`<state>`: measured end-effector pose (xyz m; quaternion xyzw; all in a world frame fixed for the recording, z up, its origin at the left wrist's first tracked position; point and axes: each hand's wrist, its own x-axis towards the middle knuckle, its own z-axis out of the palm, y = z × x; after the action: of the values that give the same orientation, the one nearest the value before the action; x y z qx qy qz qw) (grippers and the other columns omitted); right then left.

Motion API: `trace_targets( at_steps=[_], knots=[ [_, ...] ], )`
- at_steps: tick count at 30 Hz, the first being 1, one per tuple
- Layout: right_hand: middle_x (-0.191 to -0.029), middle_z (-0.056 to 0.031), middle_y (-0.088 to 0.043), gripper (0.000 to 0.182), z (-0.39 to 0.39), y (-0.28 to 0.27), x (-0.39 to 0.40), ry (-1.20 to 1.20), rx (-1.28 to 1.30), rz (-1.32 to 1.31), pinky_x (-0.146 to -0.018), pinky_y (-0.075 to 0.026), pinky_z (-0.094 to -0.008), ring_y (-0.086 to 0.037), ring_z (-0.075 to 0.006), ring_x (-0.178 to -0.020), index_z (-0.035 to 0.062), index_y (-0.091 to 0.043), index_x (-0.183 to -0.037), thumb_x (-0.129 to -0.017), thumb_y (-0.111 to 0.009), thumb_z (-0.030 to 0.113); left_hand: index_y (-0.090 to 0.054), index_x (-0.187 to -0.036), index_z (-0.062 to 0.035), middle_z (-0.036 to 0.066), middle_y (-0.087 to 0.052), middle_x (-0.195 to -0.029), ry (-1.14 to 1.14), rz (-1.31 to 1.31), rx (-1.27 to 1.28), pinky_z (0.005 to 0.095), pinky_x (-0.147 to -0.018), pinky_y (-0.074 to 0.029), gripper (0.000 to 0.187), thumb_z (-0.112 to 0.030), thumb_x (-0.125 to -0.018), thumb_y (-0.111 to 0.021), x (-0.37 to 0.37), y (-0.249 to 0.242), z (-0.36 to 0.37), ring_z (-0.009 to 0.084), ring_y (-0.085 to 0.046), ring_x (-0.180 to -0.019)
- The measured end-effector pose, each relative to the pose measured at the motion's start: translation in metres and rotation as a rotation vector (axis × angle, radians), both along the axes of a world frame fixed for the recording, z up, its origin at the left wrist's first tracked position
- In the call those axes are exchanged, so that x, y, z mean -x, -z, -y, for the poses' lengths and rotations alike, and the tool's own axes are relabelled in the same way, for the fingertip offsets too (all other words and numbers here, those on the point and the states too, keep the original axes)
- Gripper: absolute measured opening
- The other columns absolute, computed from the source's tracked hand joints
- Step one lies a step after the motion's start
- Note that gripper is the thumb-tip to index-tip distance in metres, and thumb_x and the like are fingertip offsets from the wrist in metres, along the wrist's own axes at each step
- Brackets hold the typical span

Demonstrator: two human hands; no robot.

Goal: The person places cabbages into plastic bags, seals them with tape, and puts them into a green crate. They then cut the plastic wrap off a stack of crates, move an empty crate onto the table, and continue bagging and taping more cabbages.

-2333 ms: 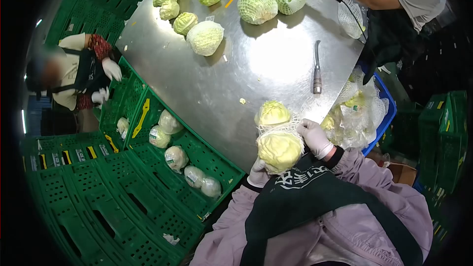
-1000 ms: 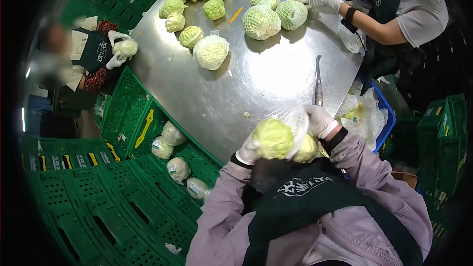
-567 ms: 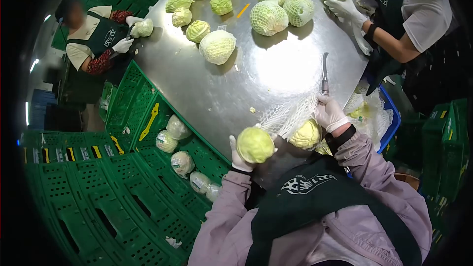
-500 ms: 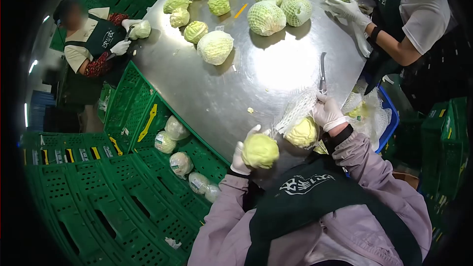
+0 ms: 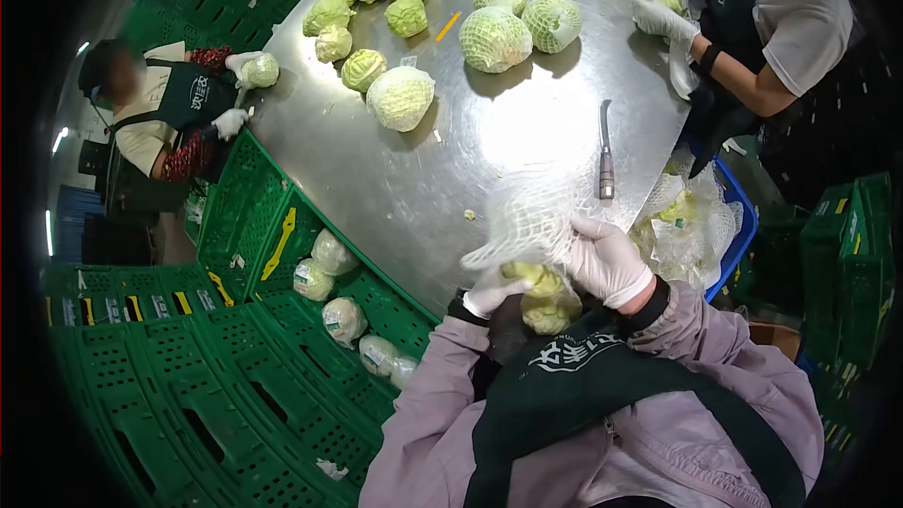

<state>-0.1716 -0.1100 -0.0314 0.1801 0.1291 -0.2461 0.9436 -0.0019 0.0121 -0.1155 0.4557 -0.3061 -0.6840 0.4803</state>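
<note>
My gloved left hand (image 5: 494, 293) grips a small pale cabbage (image 5: 532, 275), mostly hidden by the netting and the fingers. White foam netting (image 5: 529, 216) spreads loosely above it, blurred by motion. My gloved right hand (image 5: 611, 263) pinches the netting's right edge. Just below, a second pale cabbage (image 5: 552, 311) sits close to my apron at the table edge; whether it touches the first I cannot tell. Beyond my right hand lies a curved knife (image 5: 605, 150) with a wooden handle, flat on the steel table (image 5: 470, 169).
Netted cabbages (image 5: 496, 39) and several bare ones (image 5: 362, 69) lie on the table's far side. Green crates (image 5: 188, 395) stand at left, one with wrapped cabbages (image 5: 344, 320). A blue bin (image 5: 738, 235) with scraps is at right. Two co-workers (image 5: 188, 94) handle cabbages.
My left hand has brought its cabbage right, under the netting. My right hand has come left and down with the netting, leaving the knife's handle uncovered. The right co-worker's cabbage has moved slightly.
</note>
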Motion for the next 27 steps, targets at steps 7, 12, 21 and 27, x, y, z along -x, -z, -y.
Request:
trace_targets(
  at_steps=[7, 12, 21, 27],
  knots=[
    [-0.121, -0.0225, -0.054, 0.033, 0.037, -0.044, -0.006, 0.132, 0.580, -0.348, -0.098, -0.044, -0.0457, -0.054, -0.0315, -0.113, -0.0101, -0.042, -0.124, -0.097, -0.036, 0.008, -0.042, -0.130, -0.0009, 0.016, -0.053, -0.125, -0.211, -0.844, 0.062, 0.0478, -0.101, -0.041, 0.080, -0.041, -0.069, -0.075, 0.021, -0.020, 0.013, 0.0308, -0.052, -0.116],
    [-0.120, -0.0242, -0.054, 0.035, 0.049, 0.003, 0.001, 0.063, 0.374, -0.514, -0.097, -0.045, -0.0478, -0.055, -0.0346, -0.111, -0.0108, -0.042, -0.123, -0.096, -0.030, 0.007, -0.038, -0.134, -0.0010, 0.019, -0.052, -0.127, -0.312, -0.864, 0.054, 0.0484, -0.103, -0.040, 0.086, -0.039, -0.068, -0.076, 0.037, -0.031, 0.015, 0.0326, -0.052, -0.117],
    [-0.099, -0.0128, -0.065, 0.026, 0.107, 0.116, 0.073, 0.093, 0.438, -0.832, -0.075, -0.051, -0.0328, -0.062, -0.0214, -0.086, -0.0027, -0.057, -0.108, -0.093, -0.038, 0.009, -0.029, -0.139, -0.0003, 0.021, -0.043, -0.136, -0.118, -0.801, 0.281, 0.0496, -0.102, -0.040, 0.096, -0.048, -0.068, -0.073, 0.042, -0.050, 0.010, 0.0350, -0.046, -0.123],
    [-0.104, -0.0008, -0.062, 0.023, 0.059, 0.062, 0.090, 0.079, 0.575, -0.972, -0.073, -0.049, -0.0313, -0.060, -0.0131, -0.089, 0.0101, -0.054, -0.115, -0.094, -0.045, 0.012, -0.037, -0.135, -0.0022, 0.021, -0.047, -0.132, -0.218, -1.181, -0.204, 0.0522, -0.099, -0.041, 0.105, -0.084, -0.069, -0.043, 0.040, -0.044, -0.013, 0.0384, -0.047, -0.120]
  ],
)
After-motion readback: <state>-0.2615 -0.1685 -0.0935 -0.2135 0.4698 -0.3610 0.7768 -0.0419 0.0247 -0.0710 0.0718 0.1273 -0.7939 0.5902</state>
